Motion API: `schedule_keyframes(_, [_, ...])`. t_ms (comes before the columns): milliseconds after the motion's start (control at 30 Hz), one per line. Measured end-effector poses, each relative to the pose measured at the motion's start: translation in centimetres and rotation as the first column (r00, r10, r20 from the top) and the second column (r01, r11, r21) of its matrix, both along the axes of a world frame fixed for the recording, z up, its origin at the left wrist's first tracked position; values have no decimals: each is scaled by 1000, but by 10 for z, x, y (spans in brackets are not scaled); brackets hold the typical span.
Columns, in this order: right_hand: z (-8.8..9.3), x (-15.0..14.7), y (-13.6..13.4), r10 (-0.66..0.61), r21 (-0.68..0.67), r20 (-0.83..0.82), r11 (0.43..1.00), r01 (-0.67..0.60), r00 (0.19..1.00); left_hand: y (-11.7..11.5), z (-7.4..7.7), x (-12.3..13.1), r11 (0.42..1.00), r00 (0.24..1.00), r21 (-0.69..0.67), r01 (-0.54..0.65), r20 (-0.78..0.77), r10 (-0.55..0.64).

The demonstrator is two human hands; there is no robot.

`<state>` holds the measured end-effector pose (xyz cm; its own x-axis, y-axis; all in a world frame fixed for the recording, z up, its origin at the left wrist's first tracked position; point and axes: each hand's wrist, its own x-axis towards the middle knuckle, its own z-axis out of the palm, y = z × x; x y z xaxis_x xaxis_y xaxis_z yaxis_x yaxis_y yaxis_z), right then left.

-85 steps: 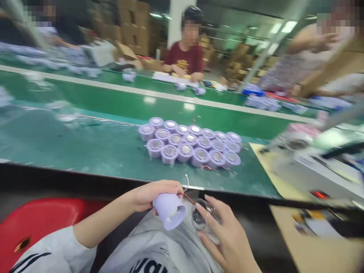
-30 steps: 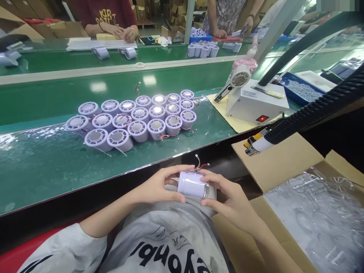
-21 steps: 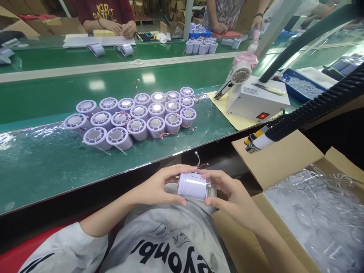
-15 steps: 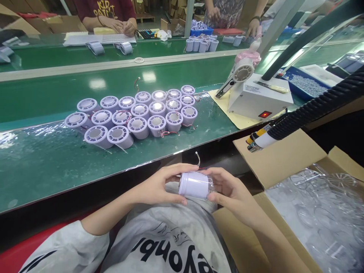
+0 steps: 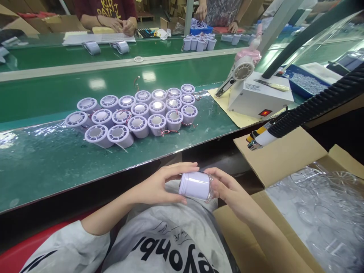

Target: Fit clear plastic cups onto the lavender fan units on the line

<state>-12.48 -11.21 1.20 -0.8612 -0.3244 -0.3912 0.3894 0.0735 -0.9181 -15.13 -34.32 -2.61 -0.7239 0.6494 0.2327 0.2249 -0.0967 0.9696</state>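
With the held lilac cup (image 5: 196, 185) as the dial's centre, the widest open stretch lies at nine to ten o'clock, over the green bench (image 5: 36, 170). At eleven, the packed group of cups (image 5: 138, 113) blocks any low reach. A narrower lane runs at twelve, between their trailing wires (image 5: 170, 131) and the white machine (image 5: 258, 96) standing towards one. At two, the ribbed hose (image 5: 318, 103) slants across the way, its nozzle (image 5: 254, 145) in front of a carton flap (image 5: 284, 159). Clear plastic parts (image 5: 321, 216) fill three to four.

From here I see the held cup (image 5: 195, 185) as smooth, glossy plastic, the table (image 5: 42, 170) as shiny, the box (image 5: 280, 159) as matt cardboard, the shirt (image 5: 153, 223) as matt cloth, the hose (image 5: 313, 108) as ribbed plastic.
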Motion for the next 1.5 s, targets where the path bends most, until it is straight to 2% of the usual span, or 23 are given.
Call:
schedule_keyframes(367, [-2, 0, -8, 13, -138, 280, 990, 26, 960, 0, -1, 0, 995, 999, 86, 40, -14, -39])
schedule_keyframes(533, [1, -1, -12, 48, -164, 408, 986, 22, 912, 1, 0, 1, 997, 999, 72, 26, -32, -23])
schedule_keyframes(633, [1, -1, -13, 63, -143, 471, 990, 6, 880, 2, 3, 4, 998, 1000, 57, 3, 23, -4])
schedule_keyframes(700, [-2, 1, -12, 88, -150, 451, 988, -22, 888, 3, 6, 6, 999, 994, 45, -7, 105, 3])
schedule_keyframes(767, [-7, 3, -10, 114, -151, 329, 986, -67, 937, 3, 9, 8, 999, 980, 30, -26, 198, 19])
schedule_keyframes(800, [-10, 5, -8, 106, -123, 206, 989, -81, 973, 3, 10, 9, 999, 970, 30, -38, 242, 30])
schedule_keyframes(833, [-13, 6, -5, 90, -64, 34, 994, -88, 995, 3, 10, 10, 998, 957, 37, -48, 288, 36])
schedule_keyframes(867, [-15, 7, -3, 86, 29, -175, 996, -82, 981, 2, 10, 11, 997, 942, 50, -53, 333, 33])
schedule_keyframes(900, [-17, 8, 0, 114, 140, -399, 988, -63, 910, 2, 10, 11, 996, 927, 68, -50, 374, 21])
schedule_keyframes(933, [-18, 9, 2, 180, 248, -596, 968, -33, 783, 2, 10, 11, 996, 911, 86, -39, 413, 0])
schedule_keyframes(967, [-18, 10, 4, 265, 343, -723, 939, -2, 638, 1, 9, 11, 995, 895, 98, -21, 446, -25])
schedule_keyframes(1000, [-18, 10, 6, 346, 413, -781, 911, 14, 521, 1, 9, 11, 995, 883, 104, -1, 467, -48])
schedule_keyframes(1033, [-18, 11, 7, 388, 446, -798, 895, 19, 461, 0, 9, 11, 995, 878, 101, 20, 474, -66])
schedule_keyframes(1067, [-17, 11, 8, 394, 449, -788, 894, 3, 474, -1, 9, 10, 995, 884, 93, 37, 461, -76])
schedule_keyframes(1100, [-16, 11, 8, 366, 420, -750, 907, -31, 551, -2, 10, 9, 996, 900, 81, 47, 429, -77])
schedule_keyframes(1167, [-14, 11, 8, 253, 281, -597, 955, -98, 761, -4, 11, 8, 996, 939, 68, 63, 334, -82])
schedule_keyframes(1233, [-12, 11, 7, 164, 128, -453, 985, -118, 876, -5, 12, 7, 994, 954, 76, 84, 283, -102])
schedule_keyframes(1300, [-10, 11, 6, 131, 74, -399, 991, -111, 908, -6, 11, 7, 989, 941, 101, 110, 309, -136])
schedule_keyframes(1500, [-3, 10, -1, 101, 138, -309, 989, -60, 946, -4, 1, 9, 986, 896, 106, 130, 413, -162])
